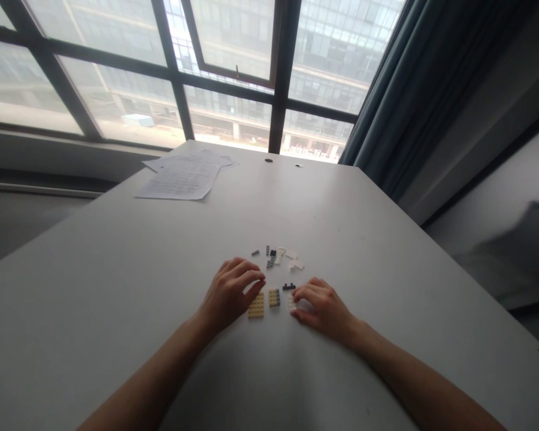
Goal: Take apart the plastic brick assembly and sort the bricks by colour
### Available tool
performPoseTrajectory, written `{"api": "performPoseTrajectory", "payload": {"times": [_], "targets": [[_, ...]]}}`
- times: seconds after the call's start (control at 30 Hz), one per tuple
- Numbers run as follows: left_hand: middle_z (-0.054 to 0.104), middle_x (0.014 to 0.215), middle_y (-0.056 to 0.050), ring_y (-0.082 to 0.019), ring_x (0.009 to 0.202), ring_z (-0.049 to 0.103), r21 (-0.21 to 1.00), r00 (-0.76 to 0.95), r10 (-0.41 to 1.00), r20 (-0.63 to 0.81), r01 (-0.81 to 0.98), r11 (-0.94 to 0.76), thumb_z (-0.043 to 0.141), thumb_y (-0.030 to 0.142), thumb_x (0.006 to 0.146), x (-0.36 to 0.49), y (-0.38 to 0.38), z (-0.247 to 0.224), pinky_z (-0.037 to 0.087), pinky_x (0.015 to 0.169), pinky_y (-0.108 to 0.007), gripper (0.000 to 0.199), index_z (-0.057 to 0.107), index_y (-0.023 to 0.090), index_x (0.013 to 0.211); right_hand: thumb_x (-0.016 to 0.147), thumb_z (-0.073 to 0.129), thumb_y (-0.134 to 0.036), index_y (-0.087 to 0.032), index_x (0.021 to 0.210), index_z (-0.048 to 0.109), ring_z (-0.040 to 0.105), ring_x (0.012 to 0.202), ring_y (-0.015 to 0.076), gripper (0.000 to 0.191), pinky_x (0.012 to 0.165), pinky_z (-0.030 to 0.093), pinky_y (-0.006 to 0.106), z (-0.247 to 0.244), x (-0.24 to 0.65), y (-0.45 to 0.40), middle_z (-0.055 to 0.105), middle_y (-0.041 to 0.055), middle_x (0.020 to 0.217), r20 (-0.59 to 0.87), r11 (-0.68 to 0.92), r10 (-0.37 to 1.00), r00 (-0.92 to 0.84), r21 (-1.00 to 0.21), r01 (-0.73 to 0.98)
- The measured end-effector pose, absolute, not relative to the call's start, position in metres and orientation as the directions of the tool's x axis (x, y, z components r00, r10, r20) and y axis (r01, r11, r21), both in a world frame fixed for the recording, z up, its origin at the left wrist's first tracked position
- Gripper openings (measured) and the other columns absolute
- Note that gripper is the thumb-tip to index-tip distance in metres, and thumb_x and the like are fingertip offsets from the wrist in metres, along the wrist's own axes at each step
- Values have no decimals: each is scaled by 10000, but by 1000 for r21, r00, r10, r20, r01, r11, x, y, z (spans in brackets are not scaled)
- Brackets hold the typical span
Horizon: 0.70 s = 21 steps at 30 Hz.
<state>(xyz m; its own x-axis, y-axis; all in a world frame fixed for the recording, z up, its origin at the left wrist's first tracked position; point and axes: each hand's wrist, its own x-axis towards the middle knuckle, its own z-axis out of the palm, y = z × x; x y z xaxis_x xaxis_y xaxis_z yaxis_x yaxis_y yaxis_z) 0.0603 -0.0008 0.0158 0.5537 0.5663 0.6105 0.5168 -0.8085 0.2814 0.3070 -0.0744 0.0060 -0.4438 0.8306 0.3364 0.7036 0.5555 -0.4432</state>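
Observation:
My left hand (233,293) hovers at the upper left of a tan studded plate (256,307), thumb and fingers slightly apart with nothing visible between them. Right of that plate lies a smaller tan and grey brick piece (274,298). My right hand (317,303) has its thumb and fingertips around the right side of a white studded piece (291,303) on the table. Just above it is a black piece with two round knobs (288,287). Farther up lie several loose grey pieces (271,261), a black one (273,253) and several white ones (279,256).
Printed papers (179,179) lie at the far left of the white table (341,227). Two small round holes are near its far edge. Beyond stand a large window (233,90) and a dark curtain (399,120). The table's right edge slants down.

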Motion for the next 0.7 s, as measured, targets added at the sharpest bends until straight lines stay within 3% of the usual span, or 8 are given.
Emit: {"api": "performPoseTrajectory", "payload": {"times": [0.33, 0.7], "targets": [[684, 900, -50, -204, 888, 569, 298, 486, 668, 564, 634, -713, 551, 278, 878, 54, 5, 10, 434, 823, -368, 145, 676, 210, 851, 833, 642, -283, -213, 899, 614, 580, 922, 211, 100, 859, 450, 379, 9, 310, -78, 690, 60, 1002, 343, 556, 830, -440, -442, 704], [668, 1017, -65, -249, 988, 545, 387, 471, 777, 418, 681, -621, 551, 326, 864, 57, 10, 10, 428, 876, -429, 194, 692, 231, 958, 814, 652, -249, -220, 956, 644, 573, 940, 216, 146, 855, 475, 381, 16, 322, -70, 655, 64, 965, 378, 407, 897, -227, -508, 759]]}}
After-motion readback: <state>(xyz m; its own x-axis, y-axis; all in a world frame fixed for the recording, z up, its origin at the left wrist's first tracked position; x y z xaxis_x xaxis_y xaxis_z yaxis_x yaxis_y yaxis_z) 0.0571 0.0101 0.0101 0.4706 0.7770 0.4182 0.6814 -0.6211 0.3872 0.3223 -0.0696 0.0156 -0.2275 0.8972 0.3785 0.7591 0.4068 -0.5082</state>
